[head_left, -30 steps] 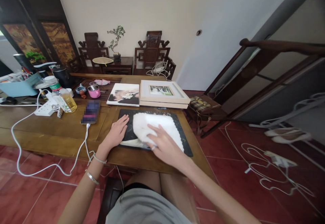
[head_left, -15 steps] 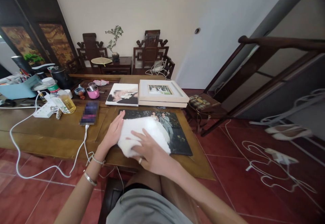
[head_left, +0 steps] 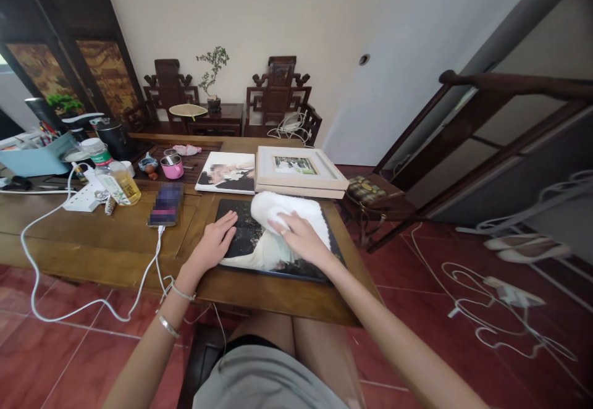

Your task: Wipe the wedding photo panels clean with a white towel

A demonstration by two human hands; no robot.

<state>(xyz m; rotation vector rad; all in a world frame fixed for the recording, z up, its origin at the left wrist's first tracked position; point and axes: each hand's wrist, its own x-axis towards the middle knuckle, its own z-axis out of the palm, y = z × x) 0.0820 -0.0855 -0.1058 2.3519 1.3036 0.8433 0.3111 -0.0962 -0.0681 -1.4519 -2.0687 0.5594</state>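
A dark photo panel (head_left: pixel 243 245) lies flat near the front edge of the wooden table (head_left: pixel 278 295). Its upper right part is hidden under a white towel (head_left: pixel 310 208). My right hand (head_left: pixel 299 236) presses on the bunched towel, fingers closed into its folds. At the panel's left side rests my left hand (head_left: pixel 217 239), fingers stretched out flat on the panel's edge and holding nothing.
Behind the panel lie a photo album (head_left: pixel 227 173) and a pale framed picture box (head_left: pixel 301 177). To the left are a phone (head_left: pixel 165 205) on a white cable, a power strip (head_left: pixel 86 199), a bottle (head_left: pixel 115 177) and a pink cup (head_left: pixel 172 167). A chair (head_left: pixel 380 202) stands at the right.
My right hand has moved the towel up and to the right across the panel, uncovering its lower left part. My left hand stays at the left edge, slightly lower.
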